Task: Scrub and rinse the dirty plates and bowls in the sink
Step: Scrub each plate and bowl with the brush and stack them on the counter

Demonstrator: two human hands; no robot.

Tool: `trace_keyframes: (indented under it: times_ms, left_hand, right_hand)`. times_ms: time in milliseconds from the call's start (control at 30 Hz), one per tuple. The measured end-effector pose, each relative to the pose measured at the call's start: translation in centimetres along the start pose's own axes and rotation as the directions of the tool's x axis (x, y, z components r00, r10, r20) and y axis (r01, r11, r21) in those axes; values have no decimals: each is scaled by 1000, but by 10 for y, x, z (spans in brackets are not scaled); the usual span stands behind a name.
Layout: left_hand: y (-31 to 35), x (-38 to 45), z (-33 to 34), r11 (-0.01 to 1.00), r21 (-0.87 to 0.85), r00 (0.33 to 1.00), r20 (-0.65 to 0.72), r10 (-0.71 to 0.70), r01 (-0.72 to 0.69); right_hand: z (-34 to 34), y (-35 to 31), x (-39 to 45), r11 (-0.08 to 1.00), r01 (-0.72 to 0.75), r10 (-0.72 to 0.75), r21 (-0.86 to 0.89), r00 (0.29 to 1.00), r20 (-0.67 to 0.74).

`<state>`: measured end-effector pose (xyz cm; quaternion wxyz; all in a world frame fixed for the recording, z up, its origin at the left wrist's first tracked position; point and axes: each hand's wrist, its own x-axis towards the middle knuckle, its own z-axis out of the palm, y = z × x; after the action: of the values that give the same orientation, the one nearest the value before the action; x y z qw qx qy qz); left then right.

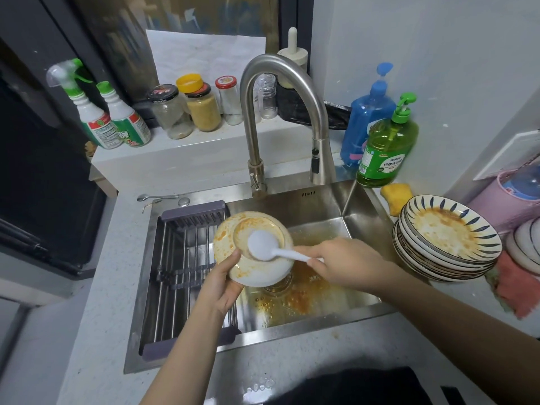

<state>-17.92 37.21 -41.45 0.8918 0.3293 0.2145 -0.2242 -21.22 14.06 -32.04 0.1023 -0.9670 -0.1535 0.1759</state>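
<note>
Both forearms reach in from below as I watch. Left hand [225,283] grips the sauce-stained bowl [253,248] by its near rim, tilted over the sink [315,323], mouth facing up and back. Right hand [344,263] pinches a white spoon [273,249], handle running right, its scoop inside the bowl. Dirty plates [447,238] are stacked right of the sink.

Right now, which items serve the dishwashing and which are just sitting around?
In use: white bowl gripped by left hand; white spoon held by right hand; stacked plates; sink.
Idle: spray bottles, jars, drying rack.
</note>
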Motion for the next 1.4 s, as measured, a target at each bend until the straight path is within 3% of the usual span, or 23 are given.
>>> trace_keyframes:
  times_ms: [133,267,433,633,900,1034,1200,1334,1400]
  left_hand:
    - [-9,11,3,987,-156,992,-121,23,-42]
    - [-14,18,17,994,-96,980,-194,37,-57]
    - [-15,20,21,968,-238,985,-167,34,-74]
    - [-15,25,28,985,-172,984,-173,-28,-2]
    - [-8,19,39,957,-267,977,-202,62,-116]
    - [-4,21,28,969,-235,986,-158,45,-82]
    - [-6,19,21,965,-246,991,-118,64,-92]
    - [-4,14,12,981,-177,992,-114,62,-82]
    - [-5,14,6,990,-136,997,-72,37,-46]
  right_hand:
    - [7,-3,-9,994,-99,93,-52,991,-98]
    - [25,-34,-24,998,-18,12,-52,993,-118]
    - [26,-4,-13,972,-226,233,66,964,-130]
    - [28,-29,-26,997,-62,66,39,993,-102]
    - [32,-9,-28,958,-248,271,140,948,-170]
    - [35,-21,-38,986,-145,155,81,979,-135]
    - [26,16,-20,932,-299,326,204,938,-119]
    - [26,7,-30,958,-170,186,230,981,-51]
    - [26,22,-25,934,-236,256,268,966,-41]
